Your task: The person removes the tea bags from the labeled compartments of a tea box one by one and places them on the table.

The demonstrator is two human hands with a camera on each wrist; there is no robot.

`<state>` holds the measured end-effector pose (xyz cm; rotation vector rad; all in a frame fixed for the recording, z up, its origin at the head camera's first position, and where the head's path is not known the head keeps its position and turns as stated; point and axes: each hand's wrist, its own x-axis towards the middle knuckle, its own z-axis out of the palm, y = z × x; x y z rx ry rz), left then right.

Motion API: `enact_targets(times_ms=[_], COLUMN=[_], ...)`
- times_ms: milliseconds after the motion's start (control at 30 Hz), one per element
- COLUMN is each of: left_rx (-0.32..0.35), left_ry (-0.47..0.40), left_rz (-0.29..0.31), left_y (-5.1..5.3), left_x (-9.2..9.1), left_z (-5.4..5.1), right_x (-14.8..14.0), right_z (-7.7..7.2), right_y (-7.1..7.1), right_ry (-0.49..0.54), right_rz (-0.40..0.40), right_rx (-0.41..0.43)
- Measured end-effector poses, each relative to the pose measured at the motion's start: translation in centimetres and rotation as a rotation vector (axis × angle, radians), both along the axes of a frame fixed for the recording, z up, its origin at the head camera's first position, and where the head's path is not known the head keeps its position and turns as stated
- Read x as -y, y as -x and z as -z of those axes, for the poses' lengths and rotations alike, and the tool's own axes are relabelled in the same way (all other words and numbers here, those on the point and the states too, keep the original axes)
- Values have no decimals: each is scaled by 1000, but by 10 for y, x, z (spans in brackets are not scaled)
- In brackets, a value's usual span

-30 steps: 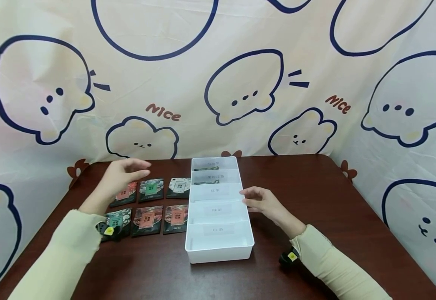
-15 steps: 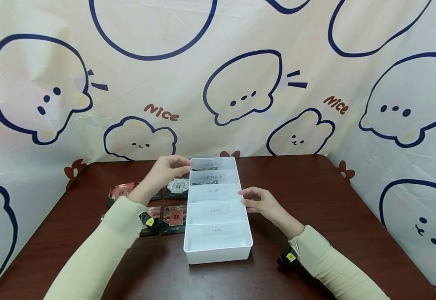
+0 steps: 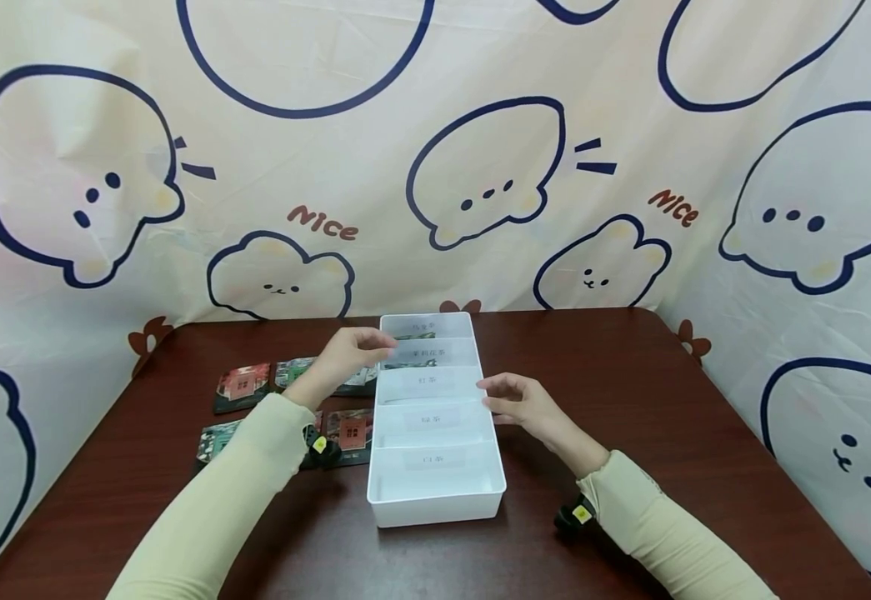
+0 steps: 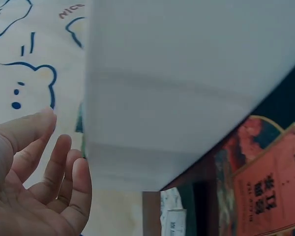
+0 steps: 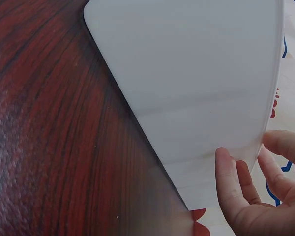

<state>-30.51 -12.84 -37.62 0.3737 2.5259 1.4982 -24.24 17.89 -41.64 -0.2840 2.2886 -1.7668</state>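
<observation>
A long white divided box (image 3: 435, 508) stands on the table, with a paper label in each of its several compartments. My left hand (image 3: 347, 357) is at its left rim near the back compartments, fingers loosely bent. Nothing shows between those fingers in the left wrist view, where the hand (image 4: 44, 172) is beside the box wall. On the opposite side, my right hand (image 3: 528, 407) touches the rim and outer wall with relaxed fingers (image 5: 226, 172). Green-edged tea sachets (image 3: 414, 363) stand in the two back compartments. Flat tea sachets (image 3: 243, 383) lie left of the box, partly hidden by my left arm.
The dark brown wooden table (image 3: 615, 375) extends on both sides of the box. A cartoon-print cloth (image 3: 375, 167) hangs along its back and sides. Each wrist carries a small black camera (image 3: 573, 514).
My left hand has moved right, from above the flat sachets to the box's left rim, then slightly toward the front. My right hand stays at the box's right side.
</observation>
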Motion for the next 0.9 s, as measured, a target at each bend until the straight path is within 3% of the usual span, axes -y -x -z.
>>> enact_targets(times_ms=[567, 900], left_rx=[-28, -45], left_ry=[140, 211], left_rz=[37, 45], left_y=[-6, -2], left_x=[-5, -7], left_z=[5, 6], right_x=[0, 1], right_z=[-2, -3], right_y=[-1, -2], right_ry=[3, -8], right_rz=[-6, -1], right_rx=[-11, -8])
